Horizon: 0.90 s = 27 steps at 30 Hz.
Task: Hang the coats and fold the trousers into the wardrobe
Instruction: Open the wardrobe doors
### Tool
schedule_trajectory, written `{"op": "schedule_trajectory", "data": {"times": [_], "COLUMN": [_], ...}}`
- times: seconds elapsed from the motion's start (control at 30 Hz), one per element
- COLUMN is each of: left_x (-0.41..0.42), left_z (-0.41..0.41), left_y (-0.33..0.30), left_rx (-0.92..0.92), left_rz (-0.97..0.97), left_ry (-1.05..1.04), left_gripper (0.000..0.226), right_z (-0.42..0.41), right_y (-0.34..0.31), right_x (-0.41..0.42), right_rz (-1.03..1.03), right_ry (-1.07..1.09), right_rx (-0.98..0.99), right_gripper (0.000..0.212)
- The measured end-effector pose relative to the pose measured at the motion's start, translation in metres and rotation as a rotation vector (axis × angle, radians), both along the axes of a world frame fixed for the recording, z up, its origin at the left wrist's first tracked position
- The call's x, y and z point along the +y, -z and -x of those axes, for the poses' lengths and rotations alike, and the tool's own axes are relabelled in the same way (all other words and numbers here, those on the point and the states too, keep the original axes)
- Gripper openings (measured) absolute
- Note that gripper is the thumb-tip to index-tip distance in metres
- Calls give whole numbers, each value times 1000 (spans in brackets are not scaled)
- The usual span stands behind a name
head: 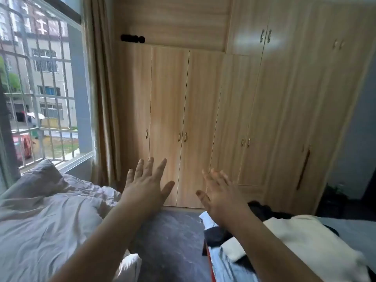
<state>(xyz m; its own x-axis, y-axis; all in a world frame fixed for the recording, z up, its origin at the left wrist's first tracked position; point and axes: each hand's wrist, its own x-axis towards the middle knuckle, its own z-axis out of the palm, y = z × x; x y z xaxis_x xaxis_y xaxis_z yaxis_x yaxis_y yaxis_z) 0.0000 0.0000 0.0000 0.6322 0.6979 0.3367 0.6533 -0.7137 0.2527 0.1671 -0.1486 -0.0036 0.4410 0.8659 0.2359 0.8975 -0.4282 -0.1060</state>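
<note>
1. Reaching forward, the left hand [145, 185] and right hand [218, 193] are both spread and hold nothing.
2. Piled clothes [301, 239], cream over black and pale blue, lie low right, their orientation unclear.
3. Wardrobe [203, 119] doors stand closed beyond the hands.

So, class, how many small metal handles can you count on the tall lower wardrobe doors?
5: a single handle on the leftmost door, a middle pair at the next seam, and a right pair further along. The blurred far-right doors may carry more.
</note>
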Motion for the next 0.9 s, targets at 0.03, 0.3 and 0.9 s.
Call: {"op": "schedule_trajectory", "data": {"times": [0.03,0.3,0.9], "left_x": [11,114,410], "left_z": [-6,-98,-336], "left_y": [2,28,58], "left_rx": [9,24,25], "left_rz": [2,-15,32], "left_ry": [-6,-42,-147], "left_gripper": [72,72,71], "right_z": [-6,-101,-351], "right_y": [2,20,40], "right_x": [10,113,420], "right_rz": [7,-26,-26], "right_ry": [-6,-26,-119], "right_rx": [4,20,-20], "right_gripper": [71,68,87]}}
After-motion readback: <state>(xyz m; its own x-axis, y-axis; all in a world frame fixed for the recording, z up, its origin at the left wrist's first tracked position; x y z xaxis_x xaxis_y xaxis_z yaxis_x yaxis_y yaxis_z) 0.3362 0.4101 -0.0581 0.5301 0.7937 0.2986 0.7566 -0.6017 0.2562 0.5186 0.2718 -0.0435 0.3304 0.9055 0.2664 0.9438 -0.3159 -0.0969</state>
